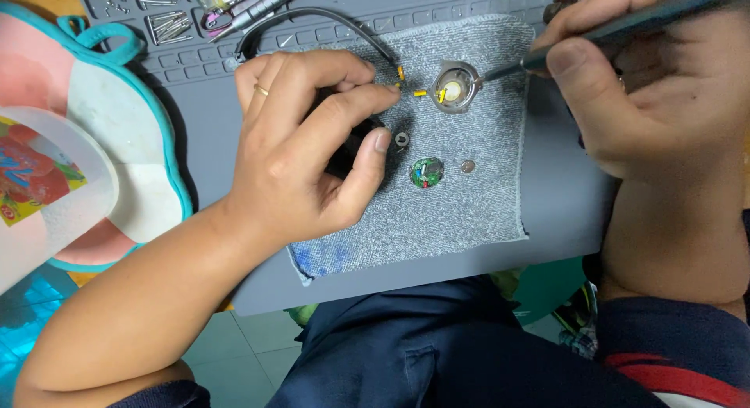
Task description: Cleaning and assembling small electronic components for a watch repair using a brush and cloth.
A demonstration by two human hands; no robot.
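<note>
Nearest the lens, at six o'clock, we see the person's lap in dark blue cloth (406, 353), with both forearms rising from it. At nine o'clock a translucent white plastic lid (47, 197) with a colourful label lies over a pink and teal padded mitt (117, 103). Moving outward, a grey work mat (562, 213) carries a grey knitted cloth (461, 197), stained blue at its seven o'clock corner.

Our left hand (305, 150), a gold ring on one finger, is curled over a black object (344, 154) that it largely hides; its thumb tip touches a small dark ring-shaped part (402, 139), and its forefinger tip meets a yellow-tipped black cable (328, 17). At five o'clock of that thumb lie a round green circuit board (427, 172) and, just beside it, a small brown disc (468, 166).

Our right hand (664, 96) is closed in a pen grip around a dark slender tool (625, 29), whose fine tip touches the three o'clock rim of a round metal housing (454, 86) with a pale centre and short yellow pieces across it.

Farthest, at twelve o'clock, metal bits and tweezers (168, 25) sit in the mat's moulded trays.
</note>
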